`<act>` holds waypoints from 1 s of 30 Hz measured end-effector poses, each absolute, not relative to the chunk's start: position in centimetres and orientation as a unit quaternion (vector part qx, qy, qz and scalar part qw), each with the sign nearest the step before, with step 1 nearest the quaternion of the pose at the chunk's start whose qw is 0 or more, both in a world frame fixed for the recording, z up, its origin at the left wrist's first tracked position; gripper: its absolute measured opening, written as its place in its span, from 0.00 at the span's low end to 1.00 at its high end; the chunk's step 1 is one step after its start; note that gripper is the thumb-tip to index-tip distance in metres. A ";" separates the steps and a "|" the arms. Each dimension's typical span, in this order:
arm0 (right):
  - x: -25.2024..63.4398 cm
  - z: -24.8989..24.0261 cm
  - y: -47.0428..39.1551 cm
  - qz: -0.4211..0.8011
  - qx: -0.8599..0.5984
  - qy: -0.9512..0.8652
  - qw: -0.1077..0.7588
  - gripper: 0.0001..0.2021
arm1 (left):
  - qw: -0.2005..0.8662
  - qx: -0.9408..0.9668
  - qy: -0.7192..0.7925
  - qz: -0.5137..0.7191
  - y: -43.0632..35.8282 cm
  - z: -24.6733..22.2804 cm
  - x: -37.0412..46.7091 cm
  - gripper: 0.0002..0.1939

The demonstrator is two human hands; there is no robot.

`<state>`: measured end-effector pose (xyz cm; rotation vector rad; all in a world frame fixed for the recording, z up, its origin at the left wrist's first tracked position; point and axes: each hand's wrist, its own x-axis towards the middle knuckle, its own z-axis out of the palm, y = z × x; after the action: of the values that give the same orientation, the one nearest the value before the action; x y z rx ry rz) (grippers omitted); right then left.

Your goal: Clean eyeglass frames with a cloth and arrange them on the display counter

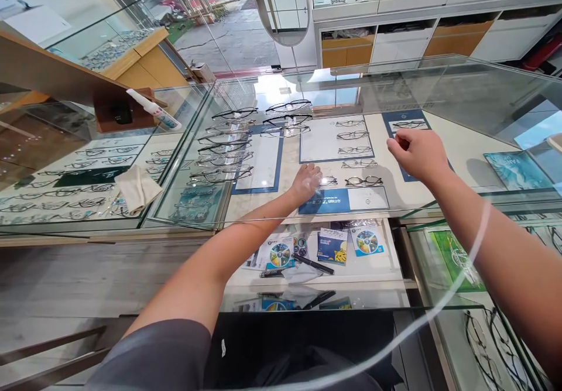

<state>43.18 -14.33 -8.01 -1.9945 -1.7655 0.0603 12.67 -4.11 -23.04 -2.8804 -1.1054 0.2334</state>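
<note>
Low over the display case (285, 174), my left hand (306, 183) has its fingers drawn together at the left end of a thin-framed pair of eyeglasses (328, 181). Its fingertips partly cover that frame. Just right of it lies a darker pair of glasses (364, 181), above a blue and white card (367, 199). My right hand (419, 152) is curled into a loose fist above a dark-blue-edged card (408, 172). Another pair of glasses (410, 124) shows just beyond its knuckles. The inside of this fist is hidden.
Stacked glasses (226, 145) fill the left of the case, and more lie on a white card (318, 139). An open drawer (373, 271) holds leaflets and pens. A cloth (137, 189) and a white tube (153, 110) rest on the left counter. A pale cord (421, 321) crosses the foreground.
</note>
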 end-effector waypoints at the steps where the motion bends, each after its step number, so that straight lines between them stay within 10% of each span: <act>1: 43.2 -8.0 -14.3 0.021 -0.727 -0.645 0.237 0.18 | 0.022 -0.931 -0.355 0.078 -4.1 -23.1 12.7 0.15; 30: 43.2 -8.2 -14.3 0.021 -0.731 -0.642 0.230 0.20 | 0.017 -0.934 -0.351 0.065 -4.1 -22.1 11.6 0.21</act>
<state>43.22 -14.30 -8.18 -2.0111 -1.7663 0.0567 11.60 -4.07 -22.08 -2.9035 -1.0901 0.2034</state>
